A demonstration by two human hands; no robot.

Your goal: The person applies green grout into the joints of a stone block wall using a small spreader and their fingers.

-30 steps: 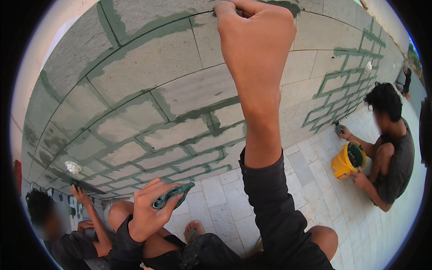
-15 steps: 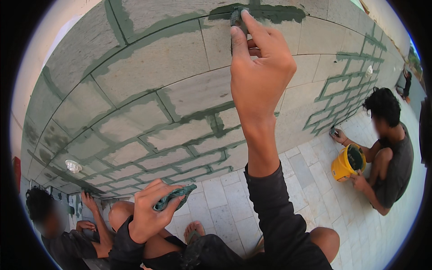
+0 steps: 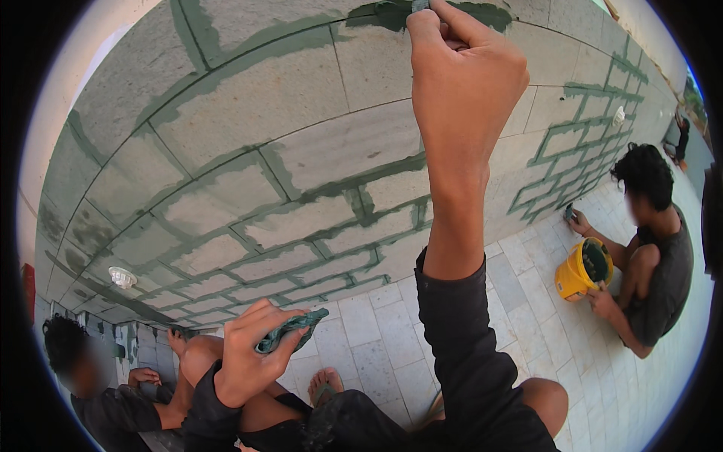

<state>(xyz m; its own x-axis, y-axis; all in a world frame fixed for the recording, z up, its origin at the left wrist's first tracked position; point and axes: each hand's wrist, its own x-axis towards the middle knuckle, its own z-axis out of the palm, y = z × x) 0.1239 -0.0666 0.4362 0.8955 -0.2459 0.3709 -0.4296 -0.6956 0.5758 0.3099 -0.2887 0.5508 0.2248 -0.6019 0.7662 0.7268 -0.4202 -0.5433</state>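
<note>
My right hand (image 3: 471,79) reaches up to the tiled wall (image 3: 203,98) and grips a small grey tool (image 3: 419,6), mostly hidden by my fingers, at a joint smeared with dark green grout (image 3: 376,15). My left hand (image 3: 252,346) is held low in front of the wall, closed on a crumpled green-smeared wad (image 3: 290,331), perhaps plastic or cloth. Green grout lines many of the joints, with rough edges spreading onto the light stone tiles.
A co-worker (image 3: 655,294) crouches right, holding a yellow bucket (image 3: 572,275) and a small tool at the wall's base. Another person (image 3: 105,414) sits close left; a distant figure (image 3: 681,143) is far right. White fixtures (image 3: 122,277) stick out from the wall. Pale paving (image 3: 361,324) lies below.
My right hand has shifted rightward along the upper joint, dipping and rising again; the dark grout smear there now shows. The left co-worker's raised hand has dropped lower. My left hand is nearly still.
</note>
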